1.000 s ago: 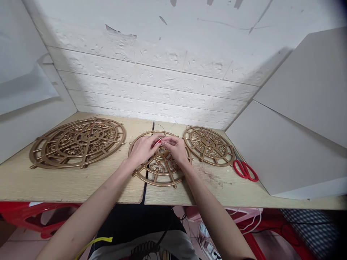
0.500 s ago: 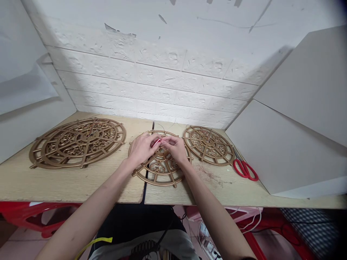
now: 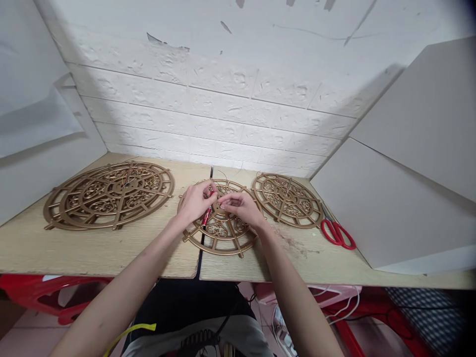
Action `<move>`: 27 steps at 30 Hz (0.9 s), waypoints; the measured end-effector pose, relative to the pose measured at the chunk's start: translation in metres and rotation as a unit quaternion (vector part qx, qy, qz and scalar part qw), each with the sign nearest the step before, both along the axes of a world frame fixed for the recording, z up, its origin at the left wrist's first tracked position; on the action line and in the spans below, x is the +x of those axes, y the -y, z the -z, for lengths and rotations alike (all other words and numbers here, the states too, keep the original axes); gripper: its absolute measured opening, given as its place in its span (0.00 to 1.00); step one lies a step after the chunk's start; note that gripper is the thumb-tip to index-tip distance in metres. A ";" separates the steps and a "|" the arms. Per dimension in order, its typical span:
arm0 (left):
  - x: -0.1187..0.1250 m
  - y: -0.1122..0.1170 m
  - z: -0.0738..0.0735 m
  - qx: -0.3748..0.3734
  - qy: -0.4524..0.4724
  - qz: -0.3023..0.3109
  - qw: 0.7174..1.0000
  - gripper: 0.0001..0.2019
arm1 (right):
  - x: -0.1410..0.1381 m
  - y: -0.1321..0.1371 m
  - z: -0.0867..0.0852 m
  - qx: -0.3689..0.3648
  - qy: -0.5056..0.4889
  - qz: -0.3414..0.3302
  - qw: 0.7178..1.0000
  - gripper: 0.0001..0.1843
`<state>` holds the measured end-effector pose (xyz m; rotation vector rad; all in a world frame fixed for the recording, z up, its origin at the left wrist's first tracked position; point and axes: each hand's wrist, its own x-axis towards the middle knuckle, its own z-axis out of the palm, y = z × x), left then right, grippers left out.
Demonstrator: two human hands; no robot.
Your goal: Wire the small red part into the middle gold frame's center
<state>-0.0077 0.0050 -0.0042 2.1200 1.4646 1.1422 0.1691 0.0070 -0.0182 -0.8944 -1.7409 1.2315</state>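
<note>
Gold disc: flat on the surface, right under both our hands  
Left hand: ours is clamped on a red pen-like tool, tilted over the left part of that gold disc  
Right hand: fingertips bunched near the disc's middle, we can't tell if they're pinching anything  
Scissors: red handles, right of the disc  
Disc stack: left of it
</note>
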 end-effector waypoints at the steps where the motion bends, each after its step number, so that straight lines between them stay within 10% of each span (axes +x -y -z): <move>1: 0.000 0.000 0.000 -0.007 0.008 -0.003 1.000 0.06 | 0.000 0.001 0.000 0.000 0.000 -0.003 1.000 0.12; 19: -0.002 -0.014 0.015 -0.149 0.238 -0.027 0.960 0.05 | -0.005 0.004 -0.006 0.184 0.075 0.001 0.980 0.07; 27: -0.003 -0.018 0.018 -0.166 0.271 -0.042 0.947 0.07 | -0.005 -0.002 0.004 -0.006 0.008 -0.047 0.999 0.16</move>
